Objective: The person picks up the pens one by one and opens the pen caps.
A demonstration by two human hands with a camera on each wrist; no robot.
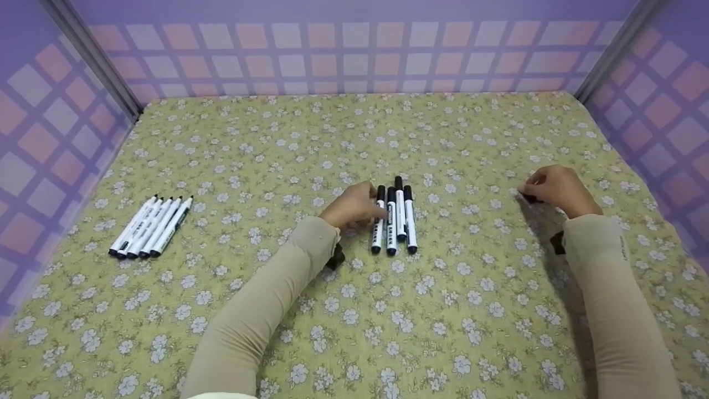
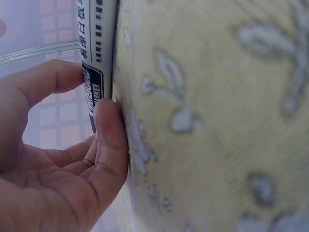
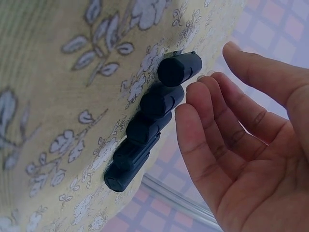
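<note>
"At the middle of the cloth, what is the left hand (image 1: 354,206) doing?"

"Pinching the leftmost marker (image 1: 378,235) of a group between thumb and fingertips. Its printed white barrel shows close up in the left wrist view."

"And the right hand (image 1: 559,191)?"

"Well off to the right, thumb apart from loosely bent fingers, with nothing gripped. Five black caps (image 3: 145,129) lie in a slanting row just beside its fingertips; whether they touch, I can't tell."

"What's next to the pinched marker?"

"Three more white markers (image 1: 400,213) on its right, black caps at their far ends. The middle one of these three sits a little farther from the person."

"Anything past those?"

"Over on the left, five uncapped markers (image 1: 150,227) lie side by side, slanted, dark tips pointing away. Everything rests on a yellow-green flowered cloth (image 1: 471,338). Around it stand purple walls (image 1: 354,11) with pink and white squares, and grey posts (image 1: 88,55) at the far corners."
</note>
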